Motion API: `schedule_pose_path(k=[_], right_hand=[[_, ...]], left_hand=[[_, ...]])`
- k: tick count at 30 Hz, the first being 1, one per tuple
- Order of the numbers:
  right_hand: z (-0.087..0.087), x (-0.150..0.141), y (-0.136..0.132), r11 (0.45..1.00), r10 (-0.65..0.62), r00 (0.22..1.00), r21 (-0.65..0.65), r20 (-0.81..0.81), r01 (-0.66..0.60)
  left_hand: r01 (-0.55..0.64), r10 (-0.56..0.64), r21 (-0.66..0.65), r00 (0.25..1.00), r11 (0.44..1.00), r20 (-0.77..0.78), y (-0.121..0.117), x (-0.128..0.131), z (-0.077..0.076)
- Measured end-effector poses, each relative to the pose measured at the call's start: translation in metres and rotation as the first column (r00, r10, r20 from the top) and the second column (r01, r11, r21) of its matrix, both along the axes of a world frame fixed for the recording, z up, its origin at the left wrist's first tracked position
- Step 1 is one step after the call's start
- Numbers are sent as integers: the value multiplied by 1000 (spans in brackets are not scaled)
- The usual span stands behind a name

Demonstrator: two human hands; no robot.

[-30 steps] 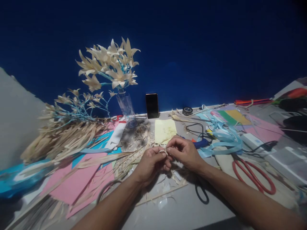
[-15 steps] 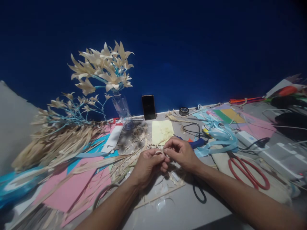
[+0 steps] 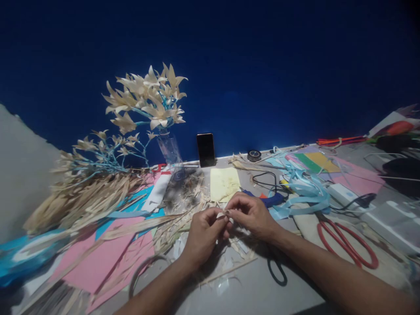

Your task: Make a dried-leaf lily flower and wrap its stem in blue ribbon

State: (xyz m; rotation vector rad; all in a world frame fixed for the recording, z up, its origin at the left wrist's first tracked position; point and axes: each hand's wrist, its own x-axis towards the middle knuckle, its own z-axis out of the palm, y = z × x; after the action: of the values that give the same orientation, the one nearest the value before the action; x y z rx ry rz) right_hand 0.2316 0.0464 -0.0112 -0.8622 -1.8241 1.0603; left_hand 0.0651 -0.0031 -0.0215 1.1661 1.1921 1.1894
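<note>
My left hand (image 3: 206, 232) and my right hand (image 3: 251, 215) meet at the centre, above the littered table. Their fingertips pinch a small pale piece (image 3: 222, 215), perhaps dried husk or leaf; most of it is hidden by the fingers. Just beyond them lies a yellow paper sheet (image 3: 225, 184) with crumbs on it. Beneath and around the hands are cut strips and scraps of pale dried leaf (image 3: 170, 229). By my right wrist is a dark scissor handle (image 3: 277, 272), partly covered by the forearm.
Cream flowers (image 3: 147, 98) stand in a clear bottle (image 3: 170, 153) beside an upright phone (image 3: 205, 150). Dried husks (image 3: 85, 197) and pink paper (image 3: 95, 262) lie left. On the right are blue ribbon (image 3: 308, 197), red-handled scissors (image 3: 348, 243) and a white power strip (image 3: 348, 197).
The whole view has shifted slightly, so things appear a little lower and further right. Both hands stay together with fingertips pinched; the pale piece between them shows slightly more.
</note>
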Motion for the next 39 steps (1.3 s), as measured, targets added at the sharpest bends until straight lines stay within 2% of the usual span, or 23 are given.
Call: schedule_pose_path(k=[5, 7, 10, 24, 28, 32, 39], right_hand=[[8, 7, 0, 999, -24, 999, 35, 27, 24], [9, 9, 0, 995, -35, 998, 93, 44, 30], [9, 9, 0, 988, 0, 998, 153, 58, -9], [-2, 10, 2, 919, 58, 996, 385, 72, -81], [-3, 12, 4, 905, 60, 994, 416, 96, -95], [-6, 12, 6, 889, 53, 993, 449, 102, -93], [-12, 10, 6, 855, -21, 995, 517, 98, -33]], left_hand=[[-48, 111, 243, 961, 969, -251, -2, -5, -2], [-37, 140, 328, 945, 944, -295, -3, -7, -1], [-23, 149, 377, 939, 926, -309, -3, -9, -1], [42, 170, 460, 897, 887, -408, -1, -11, -10], [50, 109, 358, 905, 932, -411, -1, -8, -6], [52, 28, 245, 950, 968, -312, -1, -5, 0], [26, 55, 287, 961, 957, -272, -2, -3, 2]])
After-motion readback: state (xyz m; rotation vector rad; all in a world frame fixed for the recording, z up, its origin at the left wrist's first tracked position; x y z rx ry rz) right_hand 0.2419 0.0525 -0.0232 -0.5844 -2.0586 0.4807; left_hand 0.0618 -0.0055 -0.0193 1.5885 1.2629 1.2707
